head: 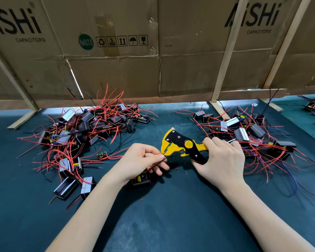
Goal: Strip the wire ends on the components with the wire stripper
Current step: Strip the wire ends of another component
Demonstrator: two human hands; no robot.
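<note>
The left hand (144, 160) is pinching a thin dark wire (155, 165) between thumb and forefinger, feeding its end into the mouth of the wire stripper (182, 145). The right hand (223, 160) is gripping the stripper's yellow and black handles, fingers curled round them, the tool's head pointing toward the left hand. The wire is running back under the left palm to a small black component (141, 179) that is lying on the desk (171, 215) just below that hand, near the middle of the desk. Tiny red bits of insulation (185, 172) are lying scattered on the dark green surface between the two hands.

A large heap of components (84, 135) with red and black leads is sprawling toward the far left of the desk, and a second heap (247, 135) is spreading toward the far right, just behind the right hand. Along the far edge a cardboard wall (116, 70), printed with capacitor-brand lettering, is standing braced by pale wooden struts (225, 51).
</note>
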